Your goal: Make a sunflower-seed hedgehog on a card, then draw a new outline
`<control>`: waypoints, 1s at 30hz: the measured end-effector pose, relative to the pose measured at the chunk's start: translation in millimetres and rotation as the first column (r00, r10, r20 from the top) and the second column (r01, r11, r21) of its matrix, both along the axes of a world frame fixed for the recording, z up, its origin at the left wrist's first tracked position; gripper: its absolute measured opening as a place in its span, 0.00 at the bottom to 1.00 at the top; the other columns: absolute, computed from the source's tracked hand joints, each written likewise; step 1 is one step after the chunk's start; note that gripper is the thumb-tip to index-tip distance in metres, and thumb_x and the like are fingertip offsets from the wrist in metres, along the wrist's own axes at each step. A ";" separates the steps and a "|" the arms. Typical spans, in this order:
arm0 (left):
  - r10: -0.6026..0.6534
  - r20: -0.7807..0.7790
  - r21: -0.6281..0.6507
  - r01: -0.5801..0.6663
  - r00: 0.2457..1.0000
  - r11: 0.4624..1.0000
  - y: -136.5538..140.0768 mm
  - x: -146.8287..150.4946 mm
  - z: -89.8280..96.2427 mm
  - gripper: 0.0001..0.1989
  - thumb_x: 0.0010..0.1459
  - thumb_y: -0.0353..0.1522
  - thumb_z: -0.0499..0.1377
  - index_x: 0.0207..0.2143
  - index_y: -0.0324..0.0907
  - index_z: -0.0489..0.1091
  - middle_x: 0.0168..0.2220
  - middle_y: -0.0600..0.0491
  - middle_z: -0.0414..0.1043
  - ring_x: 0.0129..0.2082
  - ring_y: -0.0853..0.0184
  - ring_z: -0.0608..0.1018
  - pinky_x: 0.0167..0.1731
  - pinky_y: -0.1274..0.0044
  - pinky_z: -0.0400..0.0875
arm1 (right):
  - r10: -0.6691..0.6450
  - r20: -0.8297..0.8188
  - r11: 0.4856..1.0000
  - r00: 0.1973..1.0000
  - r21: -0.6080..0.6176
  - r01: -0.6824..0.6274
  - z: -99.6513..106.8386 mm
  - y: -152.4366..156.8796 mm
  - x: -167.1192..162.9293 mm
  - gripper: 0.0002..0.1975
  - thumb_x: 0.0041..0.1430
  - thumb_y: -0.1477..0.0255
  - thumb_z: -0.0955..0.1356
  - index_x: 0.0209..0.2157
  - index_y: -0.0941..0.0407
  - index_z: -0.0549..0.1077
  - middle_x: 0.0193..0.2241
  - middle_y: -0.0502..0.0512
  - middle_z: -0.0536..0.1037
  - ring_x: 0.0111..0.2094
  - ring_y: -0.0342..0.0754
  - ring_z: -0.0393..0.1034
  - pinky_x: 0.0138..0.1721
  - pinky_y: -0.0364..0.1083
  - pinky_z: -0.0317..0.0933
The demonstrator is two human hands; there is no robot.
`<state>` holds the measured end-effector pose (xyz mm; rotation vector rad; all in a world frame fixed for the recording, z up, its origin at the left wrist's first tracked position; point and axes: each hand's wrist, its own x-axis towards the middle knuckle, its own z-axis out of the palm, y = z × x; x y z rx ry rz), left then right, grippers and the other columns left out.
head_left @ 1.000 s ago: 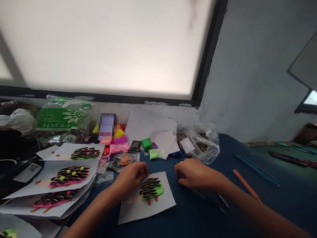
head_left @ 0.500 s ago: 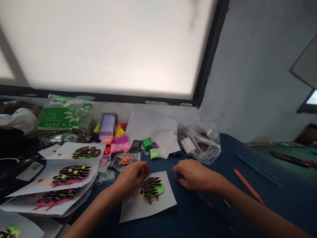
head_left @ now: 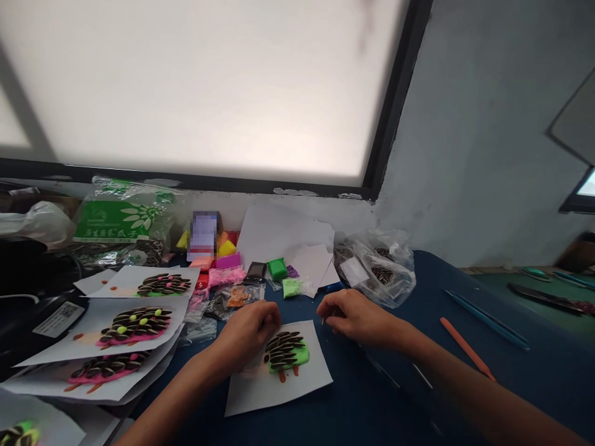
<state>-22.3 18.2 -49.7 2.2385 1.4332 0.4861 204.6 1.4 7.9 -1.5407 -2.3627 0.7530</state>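
A white sheet lies on the blue table and bears a hedgehog figure of green clay with dark striped sunflower seeds as spines and brown clay feet. My left hand rests at the sheet's left edge with its fingers curled in; whatever they hold is hidden. Just right of the sheet, my right hand is over the table with bent fingers drawn towards the thumb. A tiny pale speck shows by those fingertips, too small to name.
Sheets with similar seed hedgehogs overlap at left. Several clay packets and a clear bag of seeds line the back. An orange stick, a blue tool and a thin metal tool lie at right.
My right hand has lifted slightly and shifted left, and its fingers have spread a little from their tighter curl. My left hand and the sheet have hardly moved.
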 end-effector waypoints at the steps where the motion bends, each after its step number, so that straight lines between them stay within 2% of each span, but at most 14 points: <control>1: 0.000 0.000 0.000 0.000 1.000 1.000 0.1 -0.2 -0.4 0.09 0.57 0.26 0.52 0.30 0.43 0.71 0.31 0.54 0.73 0.32 0.66 0.73 0.29 0.79 0.60 | 0.001 -0.012 1.000 1.000 0.003 -0.001 0.0 -0.2 -0.2 0.08 0.56 0.78 0.66 0.35 0.59 0.77 0.29 0.53 0.78 0.29 0.44 0.70 0.30 0.41 0.61; 5: 0.004 0.001 -0.002 -0.004 1.000 1.000 0.3 -0.4 -0.6 0.08 0.56 0.27 0.53 0.30 0.43 0.71 0.30 0.54 0.72 0.31 0.66 0.73 0.28 0.79 0.60 | 0.052 -0.027 0.999 0.998 0.015 -0.052 -0.5 -4.5 -3.7 0.04 0.56 0.74 0.69 0.29 0.58 0.76 0.25 0.50 0.75 0.26 0.42 0.67 0.27 0.40 0.58; 10: 0.000 0.013 0.007 0.000 1.000 1.000 0.7 0.0 -1.7 0.08 0.56 0.26 0.53 0.29 0.43 0.71 0.30 0.55 0.72 0.32 0.66 0.73 0.29 0.79 0.60 | 0.133 0.005 0.991 0.991 0.029 -0.133 -2.3 -14.5 -12.8 0.03 0.57 0.75 0.69 0.30 0.57 0.75 0.27 0.49 0.75 0.28 0.41 0.67 0.27 0.39 0.55; 20: -0.005 0.024 0.029 0.004 1.000 1.000 2.1 0.0 -4.1 0.08 0.55 0.25 0.53 0.28 0.43 0.71 0.28 0.55 0.71 0.30 0.67 0.72 0.29 0.79 0.59 | 0.087 0.034 0.977 0.996 0.191 -0.092 -20.2 -21.2 -24.4 0.06 0.53 0.82 0.68 0.27 0.58 0.74 0.29 0.50 0.73 0.29 0.41 0.66 0.30 0.40 0.55; 30: -0.006 0.012 0.029 0.006 1.000 1.000 1.5 0.0 -3.0 0.09 0.55 0.24 0.52 0.28 0.43 0.71 0.30 0.55 0.73 0.31 0.67 0.73 0.29 0.79 0.60 | 0.085 0.055 0.970 0.995 0.223 -0.096 -30.6 -22.5 -28.6 0.06 0.55 0.81 0.67 0.30 0.58 0.75 0.30 0.52 0.74 0.30 0.42 0.66 0.31 0.41 0.56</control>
